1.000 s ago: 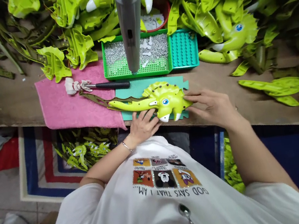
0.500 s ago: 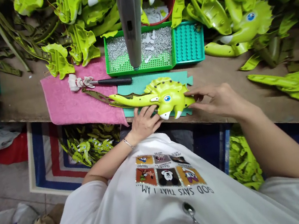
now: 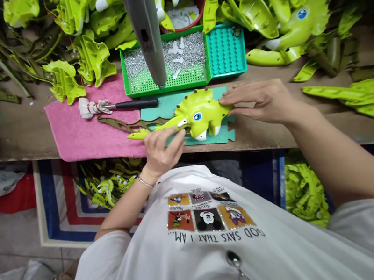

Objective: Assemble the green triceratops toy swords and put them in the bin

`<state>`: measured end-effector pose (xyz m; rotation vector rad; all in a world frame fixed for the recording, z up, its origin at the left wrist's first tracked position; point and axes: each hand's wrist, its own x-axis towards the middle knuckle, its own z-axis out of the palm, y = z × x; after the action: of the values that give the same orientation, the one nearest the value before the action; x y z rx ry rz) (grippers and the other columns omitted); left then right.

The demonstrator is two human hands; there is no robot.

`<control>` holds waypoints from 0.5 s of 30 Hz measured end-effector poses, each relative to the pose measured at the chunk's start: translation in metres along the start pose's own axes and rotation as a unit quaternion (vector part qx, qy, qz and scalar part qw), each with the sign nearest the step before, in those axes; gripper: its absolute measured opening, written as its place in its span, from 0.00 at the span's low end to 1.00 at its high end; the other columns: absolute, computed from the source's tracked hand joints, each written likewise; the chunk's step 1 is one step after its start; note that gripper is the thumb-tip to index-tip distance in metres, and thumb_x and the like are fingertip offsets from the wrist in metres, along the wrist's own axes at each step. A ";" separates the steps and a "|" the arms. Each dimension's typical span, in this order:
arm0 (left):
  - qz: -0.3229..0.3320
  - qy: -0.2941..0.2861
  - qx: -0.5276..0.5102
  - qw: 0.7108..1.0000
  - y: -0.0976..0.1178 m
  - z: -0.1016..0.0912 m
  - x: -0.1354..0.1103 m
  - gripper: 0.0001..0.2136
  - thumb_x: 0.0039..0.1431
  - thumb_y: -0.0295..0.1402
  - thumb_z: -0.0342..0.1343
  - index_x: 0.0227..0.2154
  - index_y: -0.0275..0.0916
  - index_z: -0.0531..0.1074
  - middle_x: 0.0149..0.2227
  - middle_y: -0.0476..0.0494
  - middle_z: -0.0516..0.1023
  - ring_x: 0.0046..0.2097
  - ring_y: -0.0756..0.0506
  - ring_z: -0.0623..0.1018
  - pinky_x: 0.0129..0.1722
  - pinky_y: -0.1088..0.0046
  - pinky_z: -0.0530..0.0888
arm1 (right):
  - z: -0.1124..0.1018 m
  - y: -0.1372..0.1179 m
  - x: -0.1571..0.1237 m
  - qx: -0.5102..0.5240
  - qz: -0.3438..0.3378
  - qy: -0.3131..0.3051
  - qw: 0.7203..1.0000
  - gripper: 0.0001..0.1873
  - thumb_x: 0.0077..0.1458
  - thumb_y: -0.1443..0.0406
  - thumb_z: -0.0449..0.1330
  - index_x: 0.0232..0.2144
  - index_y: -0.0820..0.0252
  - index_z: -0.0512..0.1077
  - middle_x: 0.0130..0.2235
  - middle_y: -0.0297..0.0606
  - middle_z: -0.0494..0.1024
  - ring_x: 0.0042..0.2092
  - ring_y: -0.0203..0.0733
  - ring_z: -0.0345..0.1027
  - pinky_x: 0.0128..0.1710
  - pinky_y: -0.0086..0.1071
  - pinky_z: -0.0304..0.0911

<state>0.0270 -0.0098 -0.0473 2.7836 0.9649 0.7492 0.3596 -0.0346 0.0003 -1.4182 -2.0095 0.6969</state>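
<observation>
A lime-green triceratops toy [image 3: 202,116] with a blue eye and white horns lies on a teal foam mat [image 3: 157,112], its tail end lifted slightly. My left hand [image 3: 164,151] wraps over the toy's narrow body and tail section. My right hand [image 3: 259,102] pinches the frill at the head end. An olive strip with a spiked edge [image 3: 122,124] lies on a pink towel [image 3: 76,138] beside the toy. Just above it rests a black-handled tool [image 3: 135,104] with a white cloth-wrapped end [image 3: 88,108], which neither hand touches.
A grey cylindrical device [image 3: 144,28] stands over a green tray of small silver rivets [image 3: 163,58], next to a teal pegged tray [image 3: 225,48]. Heaps of lime-green parts [image 3: 251,6] cover the wooden table's back. More parts [image 3: 303,192] lie on the floor below its front edge [image 3: 349,131].
The toy has shifted left and turned, with its tail raised. My left hand has moved onto its body, and my right hand has slid up along the frill.
</observation>
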 end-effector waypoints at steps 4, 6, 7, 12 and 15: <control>-0.038 -0.004 0.039 0.999 -0.014 -0.003 0.019 0.24 0.66 0.50 0.54 0.58 0.41 0.71 0.54 0.35 0.78 0.58 0.36 0.74 0.64 0.51 0.60 | 0.003 0.005 0.002 -0.005 0.026 -0.020 0.999 0.09 0.57 0.61 0.64 0.40 0.51 0.82 0.47 0.36 0.84 0.51 0.48 0.79 0.63 0.47 0.68; -0.024 -0.009 0.042 0.999 -0.019 0.001 0.024 0.23 0.68 0.49 0.53 0.57 0.41 0.71 0.51 0.37 0.80 0.56 0.38 0.75 0.65 0.50 0.58 | 0.004 0.007 0.002 -0.011 0.028 -0.021 0.999 0.10 0.58 0.60 0.63 0.41 0.52 0.82 0.47 0.37 0.84 0.51 0.48 0.80 0.61 0.47 0.70; -0.018 -0.009 0.040 0.999 -0.021 0.003 0.025 0.22 0.68 0.48 0.52 0.57 0.41 0.72 0.49 0.38 0.81 0.55 0.39 0.76 0.66 0.49 0.57 | 0.005 0.007 0.001 -0.015 0.027 -0.021 0.999 0.11 0.58 0.60 0.63 0.42 0.53 0.82 0.47 0.38 0.84 0.51 0.48 0.80 0.59 0.47 0.71; -0.022 -0.003 0.023 1.000 -0.024 0.009 0.021 0.18 0.70 0.44 0.52 0.55 0.41 0.73 0.48 0.40 0.82 0.54 0.40 0.77 0.67 0.48 0.56 | 0.006 0.005 0.000 -0.027 0.027 -0.032 0.999 0.13 0.60 0.60 0.62 0.44 0.55 0.81 0.49 0.38 0.82 0.51 0.49 0.80 0.59 0.47 0.71; -0.028 -0.005 0.018 0.999 -0.023 0.009 0.020 0.17 0.69 0.43 0.53 0.54 0.41 0.73 0.49 0.40 0.81 0.54 0.40 0.77 0.67 0.48 0.57 | 0.007 0.003 0.001 -0.030 0.028 -0.034 0.999 0.13 0.60 0.60 0.61 0.44 0.55 0.81 0.50 0.37 0.82 0.51 0.48 0.80 0.60 0.47 0.70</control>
<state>0.0320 0.0209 -0.0522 2.7747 1.0612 0.7174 0.3560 -0.0334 -0.0066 -1.5092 -2.0653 0.7241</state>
